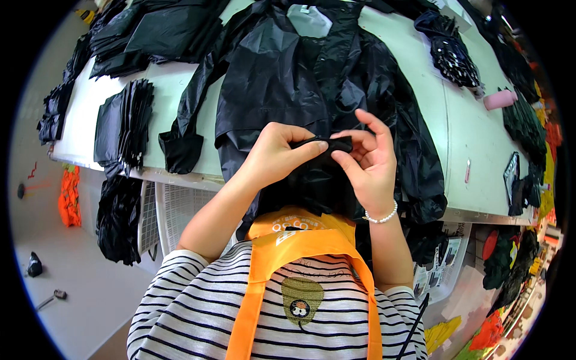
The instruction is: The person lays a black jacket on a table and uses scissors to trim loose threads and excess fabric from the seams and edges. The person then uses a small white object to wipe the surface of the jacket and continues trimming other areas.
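A black, shiny jacket (270, 78) lies spread on the table in front of me, its sleeves out to both sides. My left hand (276, 150) pinches a narrow folded edge of its black fabric (341, 144) between thumb and fingers, close to my body. At the other end of that fold is my right hand (372, 162), wearing a white bead bracelet. Its thumb sits below the fold and its curled fingers touch it from behind, with one finger raised. The lower part of the jacket hangs toward my orange apron (300, 240).
Stacks of folded black garments (123, 123) stand at the left. A dark bundle (453, 57) and a pink bottle (500, 99) are at the right, with a small pen-like object (467, 171) on the white table (474, 144). Below the edge is a white crate (183, 207).
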{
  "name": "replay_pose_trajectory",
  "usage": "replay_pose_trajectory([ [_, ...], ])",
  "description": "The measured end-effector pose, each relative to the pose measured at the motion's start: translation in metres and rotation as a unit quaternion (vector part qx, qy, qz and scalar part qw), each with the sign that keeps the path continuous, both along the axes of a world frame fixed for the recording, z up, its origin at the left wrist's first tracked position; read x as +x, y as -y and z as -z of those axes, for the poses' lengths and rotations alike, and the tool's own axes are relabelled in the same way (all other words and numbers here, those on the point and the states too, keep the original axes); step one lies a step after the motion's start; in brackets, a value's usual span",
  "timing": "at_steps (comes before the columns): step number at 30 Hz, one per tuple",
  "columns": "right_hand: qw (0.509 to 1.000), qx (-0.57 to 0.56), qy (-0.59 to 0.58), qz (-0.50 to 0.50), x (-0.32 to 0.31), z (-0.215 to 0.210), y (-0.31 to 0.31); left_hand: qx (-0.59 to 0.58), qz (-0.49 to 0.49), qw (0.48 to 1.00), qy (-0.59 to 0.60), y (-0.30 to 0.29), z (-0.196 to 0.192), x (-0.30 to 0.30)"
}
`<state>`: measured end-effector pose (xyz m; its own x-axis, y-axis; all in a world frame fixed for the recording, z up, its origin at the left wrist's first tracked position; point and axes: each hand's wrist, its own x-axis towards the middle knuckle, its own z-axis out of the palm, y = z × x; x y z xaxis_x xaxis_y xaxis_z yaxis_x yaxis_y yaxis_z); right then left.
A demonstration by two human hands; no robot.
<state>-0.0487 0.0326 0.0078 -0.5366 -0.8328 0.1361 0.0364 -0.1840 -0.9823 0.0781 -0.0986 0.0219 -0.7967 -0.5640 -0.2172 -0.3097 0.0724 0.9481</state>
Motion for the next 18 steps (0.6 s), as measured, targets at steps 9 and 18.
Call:
replay_pose_trajectory([
  [9, 0.975, -0.12, 0.181, -0.053, -0.01, -0.061, -0.013, -0.249, 0.24, 0.915, -0.206, 0.017, 0.016, -0.028],
  [18, 0.968, -0.066, 0.239, 0.023, -0.112, -0.059, -0.002, -0.1, 0.177, 0.938, -0.282, -0.006, 0.021, -0.115],
])
